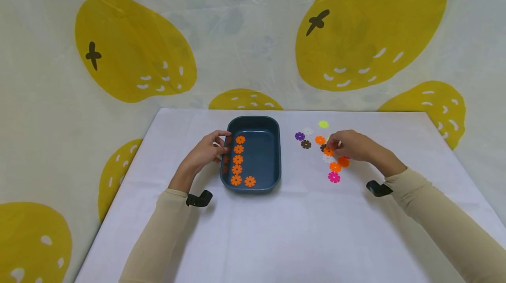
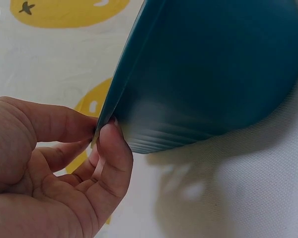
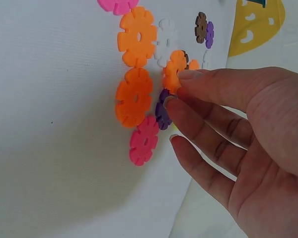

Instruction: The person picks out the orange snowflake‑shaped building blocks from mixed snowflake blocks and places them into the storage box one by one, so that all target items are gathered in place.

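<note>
Head view: bright, even light; soft shadows on the white table [image 1: 296, 239] beside both sleeves [image 1: 442, 217] | Left wrist view: dimmer, tray [image 2: 213, 64] darkly shaded, blurry-edged shadow beneath it | Right wrist view: broad shadow across the table, orange discs [image 3: 128, 101] fairly sharp

I see orange on the notched, flower-shaped disc [image 3: 173, 73] at my right grip [image 1: 349, 144], dark blue on the rounded rectangular tray [image 1: 262, 155], plain beige on my sleeves [image 1: 431, 212], yellow fruit patterning the pale backdrop [image 1: 245, 41].
</note>
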The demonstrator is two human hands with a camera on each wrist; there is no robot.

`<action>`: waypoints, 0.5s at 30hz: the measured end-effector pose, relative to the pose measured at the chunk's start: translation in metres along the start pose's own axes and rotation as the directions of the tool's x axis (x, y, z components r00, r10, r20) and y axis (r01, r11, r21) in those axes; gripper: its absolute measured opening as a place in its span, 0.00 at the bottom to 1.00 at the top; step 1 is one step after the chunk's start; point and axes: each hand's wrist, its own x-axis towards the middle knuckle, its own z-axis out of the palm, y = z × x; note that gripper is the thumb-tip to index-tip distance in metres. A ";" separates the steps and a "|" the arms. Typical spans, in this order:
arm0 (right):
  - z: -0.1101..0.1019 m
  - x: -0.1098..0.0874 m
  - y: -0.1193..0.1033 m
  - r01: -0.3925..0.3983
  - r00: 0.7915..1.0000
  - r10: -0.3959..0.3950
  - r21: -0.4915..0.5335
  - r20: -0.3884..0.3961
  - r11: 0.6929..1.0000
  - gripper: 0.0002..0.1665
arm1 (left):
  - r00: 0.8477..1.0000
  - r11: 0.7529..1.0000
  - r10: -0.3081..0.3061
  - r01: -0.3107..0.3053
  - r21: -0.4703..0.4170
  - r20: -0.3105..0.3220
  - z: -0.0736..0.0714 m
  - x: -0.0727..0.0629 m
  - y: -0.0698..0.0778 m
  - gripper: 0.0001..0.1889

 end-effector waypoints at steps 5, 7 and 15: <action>0.000 -0.001 0.001 0.008 1.000 -0.008 -0.001 -0.014 1.000 0.12 | 1.000 1.000 -0.005 0.005 0.001 -0.003 0.000 0.000 0.000 0.28; 0.001 -0.001 0.002 0.007 1.000 -0.007 -0.005 -0.020 1.000 0.13 | 1.000 1.000 -0.006 0.006 0.002 -0.003 0.000 0.000 0.000 0.27; 0.006 0.002 0.006 -0.026 0.999 0.025 -0.036 -0.025 0.999 0.13 | 1.000 1.000 -0.004 0.004 0.002 -0.004 0.000 0.001 -0.001 0.28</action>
